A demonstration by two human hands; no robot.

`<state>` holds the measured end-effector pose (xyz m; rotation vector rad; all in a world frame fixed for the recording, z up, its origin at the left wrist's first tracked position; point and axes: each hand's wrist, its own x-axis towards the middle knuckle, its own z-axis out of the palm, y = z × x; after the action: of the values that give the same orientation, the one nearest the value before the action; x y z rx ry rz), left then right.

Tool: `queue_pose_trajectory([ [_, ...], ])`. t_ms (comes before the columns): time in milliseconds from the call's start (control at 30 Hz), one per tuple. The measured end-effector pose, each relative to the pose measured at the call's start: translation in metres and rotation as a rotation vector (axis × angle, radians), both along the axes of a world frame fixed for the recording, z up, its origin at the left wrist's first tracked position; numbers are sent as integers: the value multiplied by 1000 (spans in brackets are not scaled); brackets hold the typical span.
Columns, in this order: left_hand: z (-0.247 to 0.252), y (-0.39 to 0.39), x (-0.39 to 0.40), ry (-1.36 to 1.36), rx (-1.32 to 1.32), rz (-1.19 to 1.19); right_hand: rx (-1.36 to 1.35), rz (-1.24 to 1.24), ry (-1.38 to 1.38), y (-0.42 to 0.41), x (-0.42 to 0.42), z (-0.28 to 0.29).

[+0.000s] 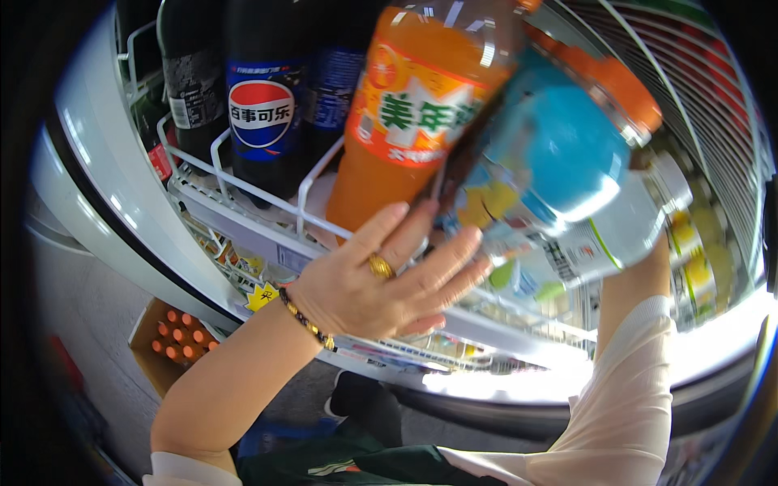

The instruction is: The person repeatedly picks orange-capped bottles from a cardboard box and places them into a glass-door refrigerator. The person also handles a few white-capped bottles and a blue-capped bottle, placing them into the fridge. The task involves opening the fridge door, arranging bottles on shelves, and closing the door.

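My left hand (389, 273), with a gold ring and a beaded bracelet, is spread at the front of a white wire shelf, fingertips at the lower parts of the leaning bottles. Just above it an orange soda bottle (419, 91) tilts to the right. Beside that leans a large bottle with a blue wrapper (547, 140) and an orange cap. Under it a clear bottle with a white cap (632, 225) lies aslant. My right forearm (635, 279) reaches up behind this clear bottle; my right hand is hidden there, so its hold cannot be seen.
Dark cola bottles, one a Pepsi bottle (264, 115), stand at the left behind the shelf's wire rail (261, 191). White wire racking (687, 91) curves along the right. Yellow-labelled bottles (699, 273) are at the right. A cardboard box (146, 352) of orange-capped bottles sits on the floor.
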<state>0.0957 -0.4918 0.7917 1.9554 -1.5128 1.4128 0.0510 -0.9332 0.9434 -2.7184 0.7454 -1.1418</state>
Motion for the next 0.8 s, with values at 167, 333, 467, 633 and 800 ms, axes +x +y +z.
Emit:
queue_pose_trajectory([
  [167, 6, -1, -4, 7, 42, -16, -124, -15, 8, 19, 4, 2],
  [333, 13, 4, -3, 2, 56, -33, -63, -260, -46, 62, -10, 0],
  [467, 21, 13, -12, 112, 112, -47, -111, -341, -208, 141, -45, -2],
  [633, 35, 26, -46, 338, 147, -29, -185, -386, -133, 200, -93, 13],
  [800, 47, 46, -87, 476, 6, -103, -443, -211, -385, 276, -147, 26],
])
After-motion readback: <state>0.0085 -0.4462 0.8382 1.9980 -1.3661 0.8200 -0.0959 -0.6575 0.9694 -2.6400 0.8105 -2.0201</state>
